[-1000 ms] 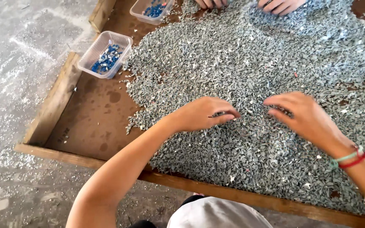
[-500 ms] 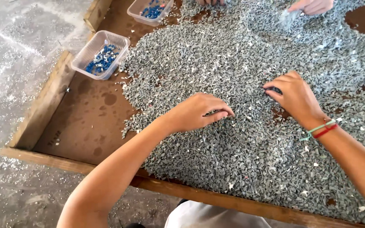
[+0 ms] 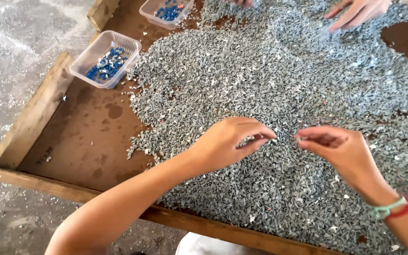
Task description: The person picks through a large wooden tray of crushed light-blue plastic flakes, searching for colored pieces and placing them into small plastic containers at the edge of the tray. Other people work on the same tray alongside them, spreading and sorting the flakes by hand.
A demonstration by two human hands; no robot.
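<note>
Directly beneath both pinched hands (left hand (image 3: 232,141), right hand (image 3: 341,151)) spreads the grey chip heap (image 3: 279,75), grasp contents indiscernible.

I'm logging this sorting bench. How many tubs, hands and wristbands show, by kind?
Clear plastic tubs of blue bits: 2
Wearer's hands: 2, left hand, right hand
Other person's hand: 1
Wristbands: 2
Total: 7

My tray's rim (image 3: 34,118) is rough bare wood; the grey chips (image 3: 260,75) look matt plastic; the tub (image 3: 93,52) by its left edge, clear glossy plastic.
</note>
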